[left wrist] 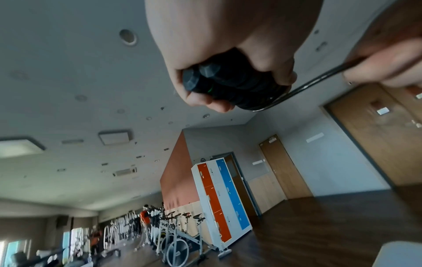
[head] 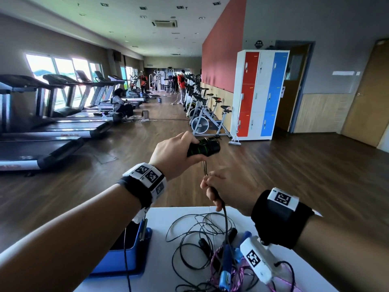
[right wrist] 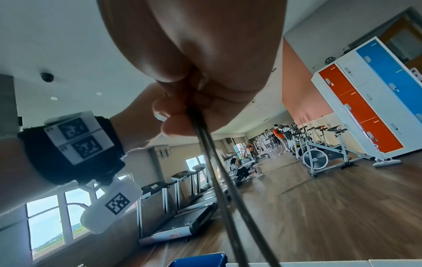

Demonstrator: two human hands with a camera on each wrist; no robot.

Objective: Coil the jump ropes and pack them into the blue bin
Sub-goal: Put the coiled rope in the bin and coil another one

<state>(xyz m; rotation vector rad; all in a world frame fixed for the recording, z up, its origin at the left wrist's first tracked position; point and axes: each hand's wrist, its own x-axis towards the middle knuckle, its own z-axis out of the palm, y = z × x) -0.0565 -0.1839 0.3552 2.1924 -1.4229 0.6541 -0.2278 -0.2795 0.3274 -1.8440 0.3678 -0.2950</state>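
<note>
At the far left, black treadmills (head: pixel 42 127) stand in a row along the windows. Nearer, at the left edge of the white worktop (head: pixel 168 216), sits the blue plastic bin (head: pixel 130 262), its dark inside open to view.

The left hand (head: pixel 172 152) is raised above the worktop's far edge, fingers wrapped round a pair of black jump-rope handles with green stripes (head: pixel 203 147) held side by side; in the left wrist view the thin black rope (left wrist: pixel 319 79) runs in turns around these handles and leads off taut toward the other hand.

Just below and to the right, the right hand (head: pixel 229 186) pinches that same rope between thumb and fingers; from the grip the rope hangs down to the worktop and joins a loose tangle of black cord (head: pixel 197 230).

Right of the tangle lie further ropes in a heap: blue handles (head: pixel 226 262) and a pink-purple braided rope (head: pixel 237 277), none of them in the bin. Beyond, against the wall, stand white exercise bikes (head: pixel 202 119) and a red, white and blue locker cabinet (head: pixel 259 93).
</note>
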